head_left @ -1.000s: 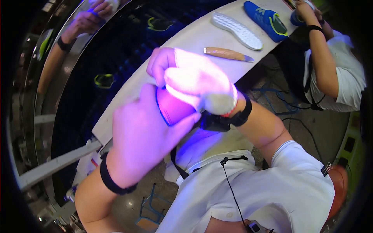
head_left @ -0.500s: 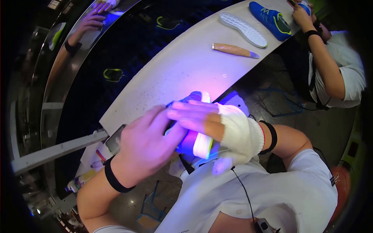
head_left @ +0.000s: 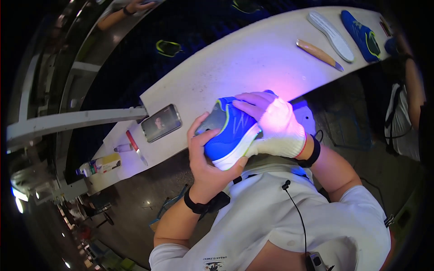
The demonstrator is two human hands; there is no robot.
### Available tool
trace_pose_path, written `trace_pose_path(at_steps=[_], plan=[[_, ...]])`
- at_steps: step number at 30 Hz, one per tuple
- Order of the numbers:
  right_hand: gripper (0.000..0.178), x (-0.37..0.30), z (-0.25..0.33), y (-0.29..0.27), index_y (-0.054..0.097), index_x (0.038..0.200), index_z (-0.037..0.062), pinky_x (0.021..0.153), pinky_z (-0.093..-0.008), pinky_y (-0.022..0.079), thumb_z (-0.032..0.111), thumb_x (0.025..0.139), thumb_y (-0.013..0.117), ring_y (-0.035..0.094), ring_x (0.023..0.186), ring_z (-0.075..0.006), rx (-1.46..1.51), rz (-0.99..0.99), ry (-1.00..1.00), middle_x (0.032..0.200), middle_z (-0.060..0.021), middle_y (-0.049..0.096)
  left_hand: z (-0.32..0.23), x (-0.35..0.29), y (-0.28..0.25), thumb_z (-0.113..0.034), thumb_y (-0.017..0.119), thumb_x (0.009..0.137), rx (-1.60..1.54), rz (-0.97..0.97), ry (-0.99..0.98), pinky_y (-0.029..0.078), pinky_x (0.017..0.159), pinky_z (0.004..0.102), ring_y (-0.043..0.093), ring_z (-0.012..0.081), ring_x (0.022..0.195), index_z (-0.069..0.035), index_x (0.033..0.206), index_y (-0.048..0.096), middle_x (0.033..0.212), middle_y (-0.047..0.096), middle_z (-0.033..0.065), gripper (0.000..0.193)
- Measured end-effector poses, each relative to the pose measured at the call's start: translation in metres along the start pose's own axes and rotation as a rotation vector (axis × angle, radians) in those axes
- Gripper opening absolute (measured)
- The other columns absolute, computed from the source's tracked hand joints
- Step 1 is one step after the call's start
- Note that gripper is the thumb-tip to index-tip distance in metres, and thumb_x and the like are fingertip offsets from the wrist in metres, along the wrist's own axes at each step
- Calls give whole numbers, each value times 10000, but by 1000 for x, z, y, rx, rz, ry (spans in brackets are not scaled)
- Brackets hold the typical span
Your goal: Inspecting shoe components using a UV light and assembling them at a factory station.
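A blue sneaker [head_left: 234, 129] with a white sole and lime trim is held up in front of my body, above the near edge of the bench. My bare left hand [head_left: 209, 156] wraps round its heel end, thumb along the sole side. On the far side my right hand [head_left: 266, 118], in a white fingerless knit glove, grips the front part with fingers laid over the upper. The toe is partly hidden behind the right hand. Purple light falls on the glove and the bench beside it.
On the white bench [head_left: 217, 67] lie a wooden-handled knife [head_left: 318, 54], a loose white sole [head_left: 331, 36], another blue sneaker [head_left: 361, 37], a phone [head_left: 161, 123], a red-handled knife [head_left: 134, 145] and a bottle [head_left: 97, 165]. A dark belt beyond carries a lime-edged shoe [head_left: 168, 48]. A co-worker's arm [head_left: 413, 83] is at right.
The sneaker has turned so its blue upper and opening show. My left hand has shifted from over the shoe to its heel. The view has swung left, revealing the phone and red-handled knife.
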State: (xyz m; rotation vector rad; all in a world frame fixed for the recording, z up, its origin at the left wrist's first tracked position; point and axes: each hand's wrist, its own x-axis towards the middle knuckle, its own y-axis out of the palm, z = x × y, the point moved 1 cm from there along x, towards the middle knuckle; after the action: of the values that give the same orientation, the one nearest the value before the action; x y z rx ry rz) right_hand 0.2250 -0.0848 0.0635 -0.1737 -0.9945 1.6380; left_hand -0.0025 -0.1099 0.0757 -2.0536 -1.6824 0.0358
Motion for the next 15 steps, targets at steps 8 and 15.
trace_pose_path(at_steps=[8,15], plan=[[871,0,5,-3,649,1378,1,1099,-501,484,494,706,902,623,1300,-421,4,-47,-2,1410,-223,652,-8,22,-15,-144,926,788,-250,-11,-460,491,1053,371,587,226,1230,-84,1269,560,1343,580,156,607],[354,-33,-168,-72,705,1263,-21,1109,-486,480,183,977,748,623,1288,-404,-366,-538,347,1377,-231,667,-136,145,-132,-44,848,813,-61,-470,475,550,852,320,637,162,977,-66,1289,618,1136,610,50,529]])
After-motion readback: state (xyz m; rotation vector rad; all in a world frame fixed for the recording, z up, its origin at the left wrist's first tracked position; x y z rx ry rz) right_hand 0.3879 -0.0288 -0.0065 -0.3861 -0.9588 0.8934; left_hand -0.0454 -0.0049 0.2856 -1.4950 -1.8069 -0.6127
